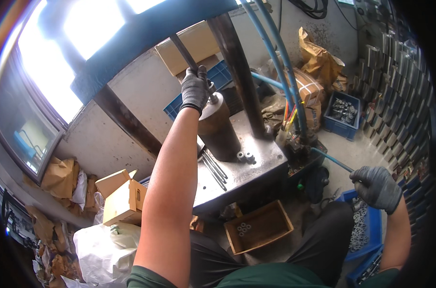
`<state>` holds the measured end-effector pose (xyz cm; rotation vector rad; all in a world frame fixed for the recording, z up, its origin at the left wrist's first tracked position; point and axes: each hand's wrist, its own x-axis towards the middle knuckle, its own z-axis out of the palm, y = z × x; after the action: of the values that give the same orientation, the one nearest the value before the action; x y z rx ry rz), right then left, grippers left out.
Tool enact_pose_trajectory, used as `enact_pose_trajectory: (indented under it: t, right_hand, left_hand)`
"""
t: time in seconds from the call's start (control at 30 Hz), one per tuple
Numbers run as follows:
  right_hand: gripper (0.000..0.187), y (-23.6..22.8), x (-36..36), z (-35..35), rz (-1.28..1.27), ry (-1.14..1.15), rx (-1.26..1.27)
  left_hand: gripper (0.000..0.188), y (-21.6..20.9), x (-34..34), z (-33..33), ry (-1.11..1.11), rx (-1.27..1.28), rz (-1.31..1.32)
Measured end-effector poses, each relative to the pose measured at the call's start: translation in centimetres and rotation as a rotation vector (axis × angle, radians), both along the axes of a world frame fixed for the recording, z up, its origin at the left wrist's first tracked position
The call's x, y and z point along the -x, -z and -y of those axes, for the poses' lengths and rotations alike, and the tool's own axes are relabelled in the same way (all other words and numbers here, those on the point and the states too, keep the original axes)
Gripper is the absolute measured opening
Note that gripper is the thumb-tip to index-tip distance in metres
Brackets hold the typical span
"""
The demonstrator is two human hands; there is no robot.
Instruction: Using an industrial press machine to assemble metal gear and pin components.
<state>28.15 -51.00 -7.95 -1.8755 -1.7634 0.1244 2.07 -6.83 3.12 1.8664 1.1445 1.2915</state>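
Observation:
My left hand (195, 90), in a grey glove, is closed round the lower end of a dark metal rod (182, 50) that comes down from the blue crossbeam. Just below it stands a thick steel cylinder (220, 132) on the metal press table (261, 165), with a narrow round metal piece (212, 94) on top, partly behind the hand. My gloved right hand (377, 188) grips the end of a thin blue lever (332, 160) at the right. Several slim metal rods (214, 172) lie beside the cylinder. Two small metal rings (245, 156) sit near its base.
Dark posts (238, 77) flank the cylinder. Below the table, a wooden box (278, 231) holds several rings; a blue bin (379, 230) of rings stands near my right knee. Blue hoses (278, 57) hang behind the lever. Stacked metal parts (395, 96) line the right. A cardboard box (119, 204) stands left.

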Motion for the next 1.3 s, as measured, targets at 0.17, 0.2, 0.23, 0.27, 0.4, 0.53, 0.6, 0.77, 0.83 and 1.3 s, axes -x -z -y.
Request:
enact_pose_trajectory:
  t: [0.17,0.2,0.23,0.27,0.4,0.53,0.6,0.77,0.83,1.3]
  right_hand:
    - [0.016,-3.3,-0.6,-5.6,0.341,0.069,-0.489]
    - [0.018,-4.1,-1.0,-7.8,0.287,0.075,-0.52]
    - [0.016,-4.7,-1.8,-10.1,0.142,0.079,-0.607]
    - [0.014,-5.5,-3.0,-12.1,0.205,0.087,-0.606]
    - [0.018,-8.8,-4.5,-17.5,0.29,0.143,-0.567]
    - [0.02,-10.4,-3.9,-20.0,0.313,0.238,-0.48]
    - [0.02,-10.5,-4.6,-20.2,0.309,0.271,-0.454]
    - [0.023,-10.5,-4.1,-19.6,0.347,0.342,-0.375]
    - [0.021,-10.6,-3.3,-19.4,0.355,0.323,-0.392]
    - [0.015,-3.2,-1.9,-7.8,0.339,0.056,-0.528]
  left_hand:
    - [0.034,-0.5,0.3,0.1,-0.044,-0.03,-0.061]
    - [0.035,-0.4,0.7,-0.1,-0.072,-0.053,-0.114]
    - [0.037,-0.2,0.5,0.0,-0.055,-0.051,-0.083]
    - [0.037,-0.1,0.4,-0.1,-0.054,-0.044,-0.072]
    - [0.038,0.2,0.4,-0.6,-0.021,0.01,-0.05]
    - [0.042,0.6,0.7,-1.7,-0.076,-0.097,-0.108]
    - [0.042,0.9,0.1,-1.6,-0.097,-0.115,-0.148]
    - [0.026,2.6,0.1,-1.8,-0.003,-0.085,-0.005]
    - [0.013,4.5,1.3,-4.4,0.053,-0.225,0.075]
    - [0.063,21.6,5.4,21.6,0.755,0.532,1.061]
